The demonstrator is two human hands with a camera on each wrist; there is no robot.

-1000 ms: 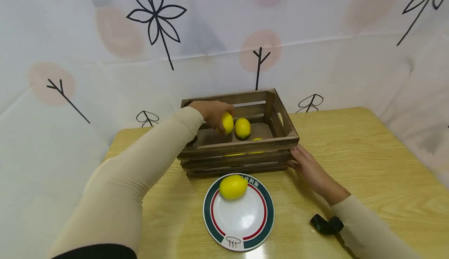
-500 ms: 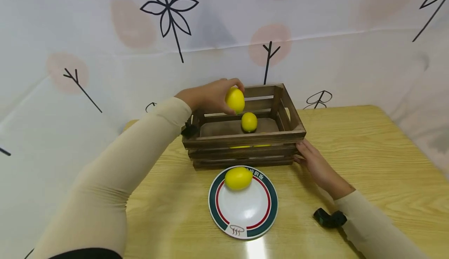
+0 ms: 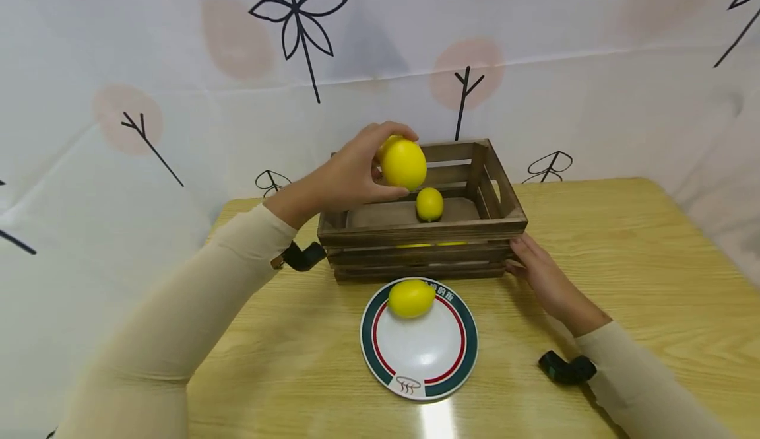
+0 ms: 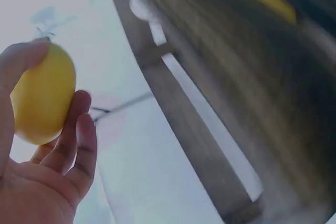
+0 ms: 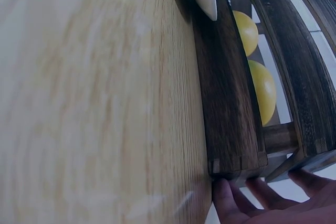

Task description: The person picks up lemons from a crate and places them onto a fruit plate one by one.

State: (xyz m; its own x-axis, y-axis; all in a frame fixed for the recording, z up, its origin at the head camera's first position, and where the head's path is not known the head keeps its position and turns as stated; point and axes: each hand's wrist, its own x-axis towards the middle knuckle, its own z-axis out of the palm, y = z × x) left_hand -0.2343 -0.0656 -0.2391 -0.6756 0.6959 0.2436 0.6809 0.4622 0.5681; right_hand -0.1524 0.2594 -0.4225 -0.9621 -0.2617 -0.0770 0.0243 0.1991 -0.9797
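Note:
My left hand (image 3: 353, 171) pinches a yellow lemon (image 3: 405, 164) between thumb and fingers, held above the slatted wooden crate (image 3: 421, 235). In the left wrist view this lemon (image 4: 44, 95) is gripped near its ends. Inside the crate another lemon (image 3: 429, 204) sits on the floor, and more yellow shows through the front slats. My right hand (image 3: 549, 287) rests its fingers against the crate's right end, low at the front corner. The right wrist view shows the fingertips (image 5: 224, 195) at that end. A further lemon (image 3: 411, 298) lies on the round plate (image 3: 424, 356).
The plate, white with a green rim and red ring, stands just in front of the crate on the wooden table (image 3: 617, 261). A patterned white cloth (image 3: 380, 43) hangs behind the table. Dark wrist devices (image 3: 567, 368) are worn on both arms.
My left hand has lifted the lemon from inside the crate, up and closer to the camera. The right hand has stayed at the crate's corner, while the head view has shifted slightly.

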